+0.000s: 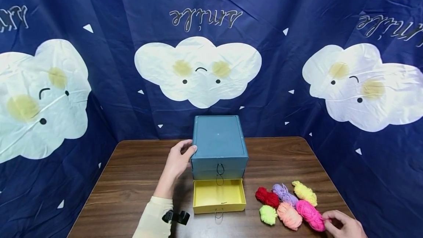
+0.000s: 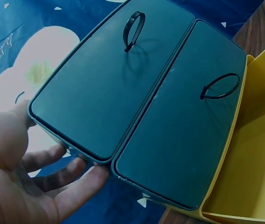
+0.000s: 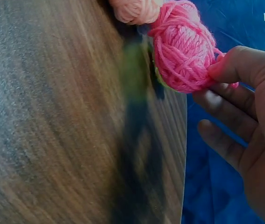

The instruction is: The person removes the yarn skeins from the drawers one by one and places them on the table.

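Note:
A blue drawer box [image 1: 219,142] stands at the back middle of the wooden table [image 1: 138,179]. Its bottom yellow drawer [image 1: 219,195] is pulled out and holds nothing. My left hand [image 1: 185,150] rests against the box's left side, thumb at the front corner. In the left wrist view the left hand's fingers [image 2: 76,184] lie straight along the box [image 2: 123,93], beside the two closed drawer fronts with black loop handles [image 2: 133,29]. My right hand [image 1: 330,219] touches the end of a pink yarn ball [image 1: 310,215]. In the right wrist view the thumb [image 3: 242,65] rests on the pink yarn [image 3: 183,46] and the other fingers are loose.
Right of the drawer lie red [image 1: 267,197], lilac [image 1: 283,193], yellow [image 1: 304,193], green [image 1: 268,214] and peach [image 1: 289,216] yarn balls. A blue cloud-print cloth [image 1: 198,65] hangs behind and around the table. The table's right edge runs close to the pink yarn.

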A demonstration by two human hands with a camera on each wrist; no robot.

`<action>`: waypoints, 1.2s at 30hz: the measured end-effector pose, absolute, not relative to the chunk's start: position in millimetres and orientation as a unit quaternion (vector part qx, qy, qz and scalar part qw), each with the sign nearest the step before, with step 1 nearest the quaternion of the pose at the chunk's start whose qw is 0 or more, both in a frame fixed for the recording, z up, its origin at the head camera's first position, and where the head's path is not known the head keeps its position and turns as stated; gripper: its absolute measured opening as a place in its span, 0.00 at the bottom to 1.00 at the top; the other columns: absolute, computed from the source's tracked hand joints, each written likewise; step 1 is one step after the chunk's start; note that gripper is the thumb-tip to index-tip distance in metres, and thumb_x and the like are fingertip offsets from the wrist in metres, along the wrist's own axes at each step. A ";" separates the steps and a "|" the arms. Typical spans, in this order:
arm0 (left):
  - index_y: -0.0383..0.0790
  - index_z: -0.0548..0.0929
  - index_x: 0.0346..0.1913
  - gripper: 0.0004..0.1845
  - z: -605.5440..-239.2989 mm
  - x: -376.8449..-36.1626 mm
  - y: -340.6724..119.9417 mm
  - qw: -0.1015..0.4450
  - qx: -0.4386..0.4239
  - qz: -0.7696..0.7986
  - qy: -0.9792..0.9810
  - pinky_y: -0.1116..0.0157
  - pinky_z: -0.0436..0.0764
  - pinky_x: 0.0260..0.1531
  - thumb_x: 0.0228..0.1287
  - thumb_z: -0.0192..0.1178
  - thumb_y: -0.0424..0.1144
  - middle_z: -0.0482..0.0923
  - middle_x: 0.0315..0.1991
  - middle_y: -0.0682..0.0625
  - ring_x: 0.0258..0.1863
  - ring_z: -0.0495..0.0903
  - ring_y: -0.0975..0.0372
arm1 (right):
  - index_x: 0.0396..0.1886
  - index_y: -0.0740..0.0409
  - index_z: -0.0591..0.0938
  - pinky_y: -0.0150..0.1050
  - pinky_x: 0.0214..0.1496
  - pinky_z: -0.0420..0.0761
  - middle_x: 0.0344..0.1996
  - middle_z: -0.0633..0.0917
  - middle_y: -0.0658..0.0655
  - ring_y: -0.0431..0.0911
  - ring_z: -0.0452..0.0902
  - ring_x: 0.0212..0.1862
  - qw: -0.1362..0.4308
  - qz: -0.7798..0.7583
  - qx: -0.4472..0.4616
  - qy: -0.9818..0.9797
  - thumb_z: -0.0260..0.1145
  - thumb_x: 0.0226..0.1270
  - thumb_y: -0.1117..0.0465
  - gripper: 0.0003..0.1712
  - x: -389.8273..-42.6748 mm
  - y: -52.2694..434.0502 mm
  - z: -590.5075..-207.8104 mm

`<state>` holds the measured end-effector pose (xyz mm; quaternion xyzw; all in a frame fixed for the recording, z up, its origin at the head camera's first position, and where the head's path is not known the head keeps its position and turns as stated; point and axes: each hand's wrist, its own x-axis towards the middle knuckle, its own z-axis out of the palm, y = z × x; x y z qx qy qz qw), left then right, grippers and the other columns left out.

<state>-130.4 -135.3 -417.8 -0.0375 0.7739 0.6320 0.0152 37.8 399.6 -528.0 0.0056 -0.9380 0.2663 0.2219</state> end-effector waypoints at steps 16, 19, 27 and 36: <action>0.40 0.76 0.69 0.27 -417.2 -131.8 -136.6 0.015 -0.031 0.630 0.776 0.49 0.88 0.45 0.74 0.62 0.48 0.78 0.61 0.38 0.56 0.79 0.51 | 0.26 0.44 0.86 0.20 0.30 0.68 0.26 0.82 0.31 0.24 0.71 0.28 0.167 0.254 -0.006 -0.953 0.81 0.42 0.70 0.17 36.6 401.2 -537.5; 0.40 0.75 0.70 0.27 -415.6 -132.2 -137.6 0.015 -0.028 0.626 0.779 0.51 0.88 0.43 0.74 0.62 0.48 0.77 0.63 0.38 0.58 0.78 0.50 | 0.26 0.43 0.86 0.19 0.30 0.69 0.26 0.82 0.31 0.23 0.72 0.29 0.165 0.251 -0.006 -0.954 0.81 0.43 0.69 0.17 37.0 401.6 -538.6; 0.41 0.75 0.71 0.27 -412.6 -132.7 -138.8 0.014 -0.023 0.624 0.781 0.55 0.89 0.42 0.74 0.61 0.49 0.76 0.63 0.39 0.59 0.78 0.50 | 0.26 0.46 0.86 0.19 0.30 0.69 0.25 0.82 0.31 0.23 0.72 0.29 0.174 0.261 -0.009 -0.949 0.81 0.42 0.70 0.16 38.1 404.0 -541.5; 0.43 0.76 0.70 0.27 -417.1 -129.9 -137.4 0.020 -0.028 0.623 0.782 0.53 0.88 0.44 0.74 0.61 0.50 0.77 0.64 0.39 0.59 0.78 0.50 | 0.27 0.44 0.86 0.20 0.29 0.69 0.26 0.80 0.30 0.23 0.70 0.29 0.137 0.236 -0.013 -0.962 0.80 0.46 0.67 0.14 41.2 407.7 -537.4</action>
